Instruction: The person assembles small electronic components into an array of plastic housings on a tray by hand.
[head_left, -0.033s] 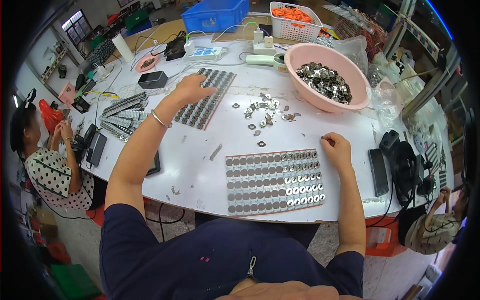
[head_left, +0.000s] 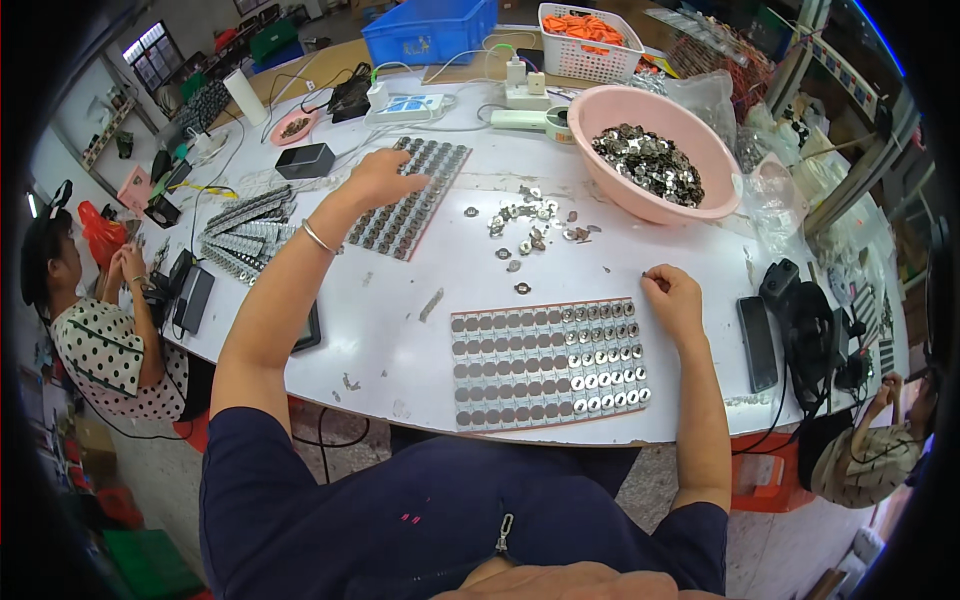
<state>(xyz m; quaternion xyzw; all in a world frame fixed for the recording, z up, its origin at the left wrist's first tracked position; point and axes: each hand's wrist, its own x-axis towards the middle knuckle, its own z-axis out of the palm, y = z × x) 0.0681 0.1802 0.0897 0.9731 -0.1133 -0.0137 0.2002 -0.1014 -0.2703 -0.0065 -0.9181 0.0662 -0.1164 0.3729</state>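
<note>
My left hand (head_left: 388,180) reaches over a panel (head_left: 425,205) of small round metal pieces in rows, lying at an angle on the far side of the table. Its thumb stands apart from the fingers, and the fingertips are at the panel's surface. In front of me lies a second panel (head_left: 510,370). Flat grey discs fill its left part, and ring-like silver pieces sit on its right part. Just right of this panel my right hand (head_left: 675,302) rests on the table, thumb and fingers pinched together. A dark speck shows at its fingertips, too small to name.
Loose metal pieces (head_left: 530,220) lie scattered beyond the near panel. A pink basin (head_left: 640,200) holds many more. Stacked strips (head_left: 250,230) lie at left; a black box (head_left: 757,345) is at right. Behind stand a blue crate (head_left: 430,40) and power sockets. People sit on both sides.
</note>
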